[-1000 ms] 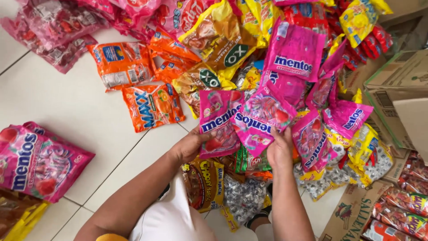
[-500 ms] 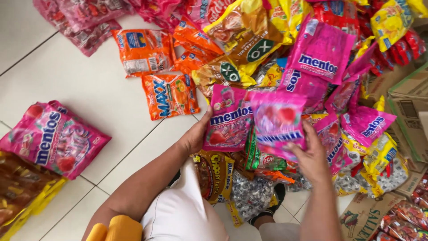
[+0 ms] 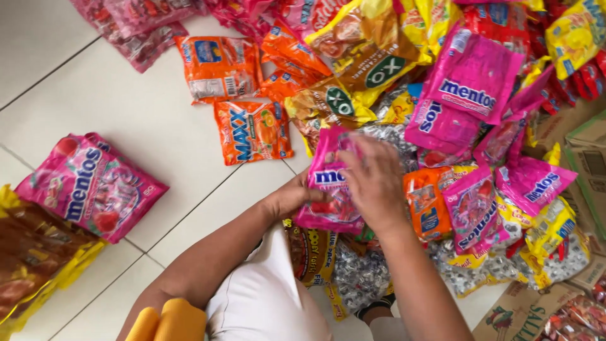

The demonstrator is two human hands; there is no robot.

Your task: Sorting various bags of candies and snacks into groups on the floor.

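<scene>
Between both hands (image 3: 372,183), pink candy bag (image 3: 331,180)

Both forearms are bare, with no watch or rings showing on the left hand (image 3: 293,199) or right hand (image 3: 374,183). White shorts (image 3: 265,297) cover the lap at six o'clock, and a yellow garment edge (image 3: 167,322) shows at seven o'clock.

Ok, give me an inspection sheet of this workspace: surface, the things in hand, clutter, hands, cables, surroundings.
Surface: white tiled floor, dark grout lines.
Things in hand: pink candy bag, held between both hands at the edge of the heap.
Clutter: heap of candy bags in pink, orange, yellow and silver; two orange bags apart on the tiles; pink stack and brown-and-yellow bags at left.
Hands: left hand grips the bag's lower edge; right hand lies over its front.
Cables: nothing seen.
Surroundings: cardboard boxes at right, another box at the bottom right corner.
</scene>
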